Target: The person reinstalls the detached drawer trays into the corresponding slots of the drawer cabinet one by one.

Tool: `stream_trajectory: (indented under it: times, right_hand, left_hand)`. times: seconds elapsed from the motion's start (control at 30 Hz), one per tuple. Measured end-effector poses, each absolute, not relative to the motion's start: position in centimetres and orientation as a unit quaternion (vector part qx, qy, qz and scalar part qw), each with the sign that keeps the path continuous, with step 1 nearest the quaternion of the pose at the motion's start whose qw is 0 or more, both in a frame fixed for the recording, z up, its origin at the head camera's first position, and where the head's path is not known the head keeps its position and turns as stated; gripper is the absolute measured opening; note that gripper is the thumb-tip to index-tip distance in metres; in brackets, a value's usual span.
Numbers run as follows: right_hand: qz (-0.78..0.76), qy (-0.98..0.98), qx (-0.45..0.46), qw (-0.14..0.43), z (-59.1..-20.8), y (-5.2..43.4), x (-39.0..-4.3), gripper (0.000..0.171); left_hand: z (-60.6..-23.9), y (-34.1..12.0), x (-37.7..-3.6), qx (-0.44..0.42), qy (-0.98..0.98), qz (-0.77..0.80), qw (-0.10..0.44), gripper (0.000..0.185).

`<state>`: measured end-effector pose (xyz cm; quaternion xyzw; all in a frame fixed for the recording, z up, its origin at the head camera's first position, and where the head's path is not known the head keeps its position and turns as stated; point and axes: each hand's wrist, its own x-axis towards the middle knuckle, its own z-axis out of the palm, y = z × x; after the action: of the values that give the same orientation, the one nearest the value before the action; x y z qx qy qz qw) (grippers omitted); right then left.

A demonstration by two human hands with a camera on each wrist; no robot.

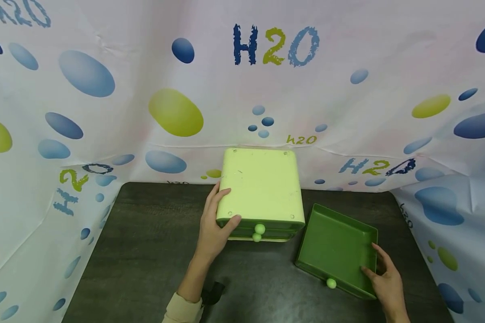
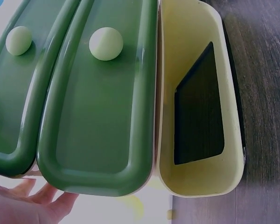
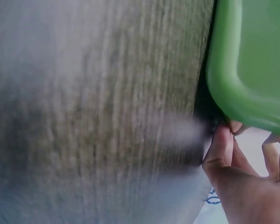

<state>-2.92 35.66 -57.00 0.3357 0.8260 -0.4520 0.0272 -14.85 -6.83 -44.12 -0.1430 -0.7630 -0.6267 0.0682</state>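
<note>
Nearest the camera, at the table's right, the right hand [image 1: 385, 280] grips the near right corner of a loose dark green plastic drawer tray [image 1: 337, 249] with a pale round knob (thumb over the rim, fingers underneath), its near right corner raised off the dark wood-grain table [image 1: 145, 251]. Farther in, at centre, the left hand [image 1: 214, 226] clasps the near left corner of a pale yellow-green plastic drawer cabinet [image 1: 260, 186], thumb on the front, fingers along the side. Two green drawers [image 2: 98, 116] sit closed; one slot [image 2: 198, 107] gapes empty. Beyond hangs a bubble-printed "H2O" backdrop [image 1: 275, 45].
</note>
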Motion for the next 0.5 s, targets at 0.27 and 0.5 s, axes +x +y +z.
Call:
stream_trajectory:
  times: [0.27,0.5]
  right_hand:
    - [-0.487,0.788,0.375,0.012,-56.38,35.47,-2.73,0.074]
    - [-0.5,0.773,0.391,-0.003,-56.08,35.4,-2.27,0.07]
  left_hand:
    - [-43.68,-6.88,-14.75,-0.141,-0.771,-0.617,0.071,0.06]
    - [-43.64,-6.82,-14.88,-0.156,-0.77,-0.614,0.079,0.061]
